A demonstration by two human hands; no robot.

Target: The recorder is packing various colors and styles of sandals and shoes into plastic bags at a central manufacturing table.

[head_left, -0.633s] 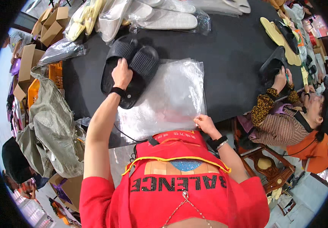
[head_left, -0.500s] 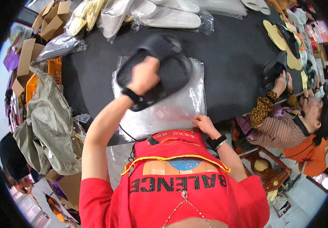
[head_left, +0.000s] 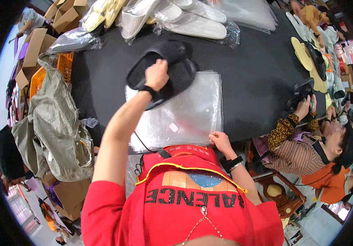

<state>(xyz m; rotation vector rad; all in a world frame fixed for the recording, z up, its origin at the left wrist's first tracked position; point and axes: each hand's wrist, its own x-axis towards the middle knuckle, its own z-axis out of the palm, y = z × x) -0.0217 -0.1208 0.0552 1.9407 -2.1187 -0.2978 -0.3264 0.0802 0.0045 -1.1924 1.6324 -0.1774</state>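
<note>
My left hand (head_left: 157,76) is closed around a pair of black slide slippers (head_left: 183,78). The slippers are held together above the far left part of a stack of clear plastic bags (head_left: 193,117), covering that corner. A small white label (head_left: 173,127) shows on the top bag. At the stack's near right corner, my right hand (head_left: 221,142) pinches the edge of a bag between thumb and fingers.
Bagged white slippers (head_left: 197,26) and yellow ones (head_left: 102,12) lie along the far side of the black table (head_left: 102,82). On the right a co-worker's hands (head_left: 305,107) hold black footwear. An orange crate (head_left: 64,65) and a grey-green cloth (head_left: 55,135) stand left.
My left hand has drawn the slippers slightly away and left, uncovering more of the bag stack. My right hand stays at the stack's near right corner. The whole view has shifted a little.
</note>
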